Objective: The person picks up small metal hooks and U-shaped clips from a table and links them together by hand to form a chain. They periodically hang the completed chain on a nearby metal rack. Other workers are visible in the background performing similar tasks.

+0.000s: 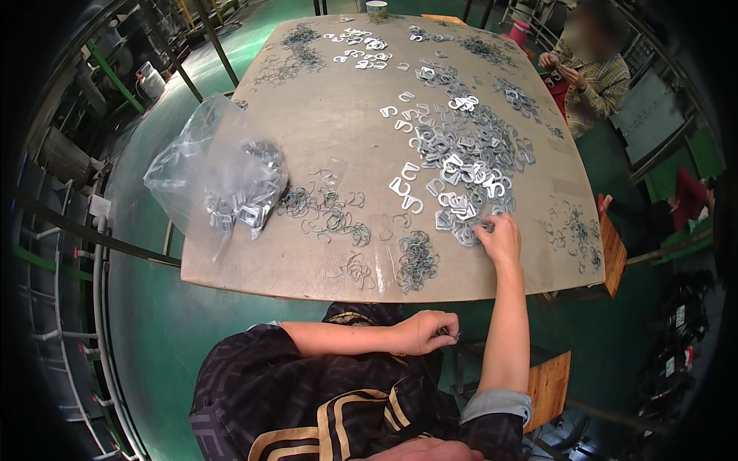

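Note:
A big heap of flat silver metal hooks (480, 142) spreads over the right half of the table (338, 131). At the heap's near edge my right hand (501, 237) pinches a metal hook between thumb and fingers; the fingertips partly cover it. My left hand (427, 332) is held in front of my body, off the table's near edge, with its fingers curled closed. Something small and dark shows at its fingertips, too small to name. Between the hands and the heap lies a bunch of thin greenish wire rings (417, 261).
A clear plastic bag (223, 180) of metal pieces lies on the left side. More wire rings (330, 215) are scattered beside it. A round tin (377, 9) stands at the far edge. Across the right corner a person (592, 73) works with both hands. Wooden stools (550, 388) stand nearby.

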Motion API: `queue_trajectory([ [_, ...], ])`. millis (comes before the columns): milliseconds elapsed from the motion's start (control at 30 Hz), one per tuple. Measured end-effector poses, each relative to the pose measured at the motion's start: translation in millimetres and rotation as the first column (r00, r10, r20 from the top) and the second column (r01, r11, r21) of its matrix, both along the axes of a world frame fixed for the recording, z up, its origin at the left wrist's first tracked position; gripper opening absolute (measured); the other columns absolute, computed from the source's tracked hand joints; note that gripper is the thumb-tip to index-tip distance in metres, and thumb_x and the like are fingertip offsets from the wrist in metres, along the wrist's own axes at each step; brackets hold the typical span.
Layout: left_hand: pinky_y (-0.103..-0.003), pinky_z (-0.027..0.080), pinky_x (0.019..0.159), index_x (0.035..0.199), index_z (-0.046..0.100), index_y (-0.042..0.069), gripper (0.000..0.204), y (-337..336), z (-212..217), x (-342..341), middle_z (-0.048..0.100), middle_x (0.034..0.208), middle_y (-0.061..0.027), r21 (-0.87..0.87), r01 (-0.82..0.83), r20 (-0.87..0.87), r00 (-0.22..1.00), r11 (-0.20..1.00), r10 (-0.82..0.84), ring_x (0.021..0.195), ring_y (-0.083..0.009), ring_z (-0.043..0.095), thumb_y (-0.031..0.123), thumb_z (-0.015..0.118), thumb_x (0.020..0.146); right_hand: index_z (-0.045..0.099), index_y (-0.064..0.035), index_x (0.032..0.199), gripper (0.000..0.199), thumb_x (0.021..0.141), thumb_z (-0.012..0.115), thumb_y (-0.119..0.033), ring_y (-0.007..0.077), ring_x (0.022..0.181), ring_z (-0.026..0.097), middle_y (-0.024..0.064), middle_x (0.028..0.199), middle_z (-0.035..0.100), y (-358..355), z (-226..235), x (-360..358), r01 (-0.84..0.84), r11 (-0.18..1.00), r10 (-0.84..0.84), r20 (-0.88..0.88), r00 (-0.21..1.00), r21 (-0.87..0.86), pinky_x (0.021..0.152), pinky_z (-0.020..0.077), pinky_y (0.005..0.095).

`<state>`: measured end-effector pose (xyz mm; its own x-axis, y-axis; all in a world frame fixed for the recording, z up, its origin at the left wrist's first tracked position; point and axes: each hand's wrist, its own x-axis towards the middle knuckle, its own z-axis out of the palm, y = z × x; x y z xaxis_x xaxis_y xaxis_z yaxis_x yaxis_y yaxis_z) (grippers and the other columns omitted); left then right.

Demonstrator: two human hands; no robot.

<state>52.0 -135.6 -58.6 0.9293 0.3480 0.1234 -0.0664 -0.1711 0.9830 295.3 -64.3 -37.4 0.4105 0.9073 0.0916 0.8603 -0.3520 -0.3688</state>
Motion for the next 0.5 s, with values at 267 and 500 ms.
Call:
queue_trajectory([
  [267,-0.035,0.05,0.074,0.093,0.057,0.002,0.015,0.2,4.7,4.9,0.066,0.087,-0.011,-0.015,-0.019,0.049,0.999,1.0,0.02,0.084,-0.0278,0.066,0.007,0.069,0.085,0.072,-0.0083,0.097,0.021,0.076,0.071,-0.009,0.0343,0.096,0.064,0.0151,0.101,0.067,-15.7,-7.9,2.8,0.107,0.99,-0.107,0.01,0.994,-0.095,0.084,0.0514,0.0424],
  [500,-0.035,0.05,0.07,0.089,0.056,0.002,0.015,-2.4,8.6,6.1,0.066,0.084,-0.0122,-0.026,-0.028,0.082,0.996,0.999,0.03,0.079,-0.0281,0.066,0.005,0.069,0.083,0.066,-0.0039,0.112,0.035,0.078,0.07,-0.002,0.0258,0.083,0.069,0.0139,0.092,0.071,-28.9,-15.0,6.9,0.181,0.983,-0.165,-0.255,0.953,0.039,0.076,0.0541,0.0364],
])
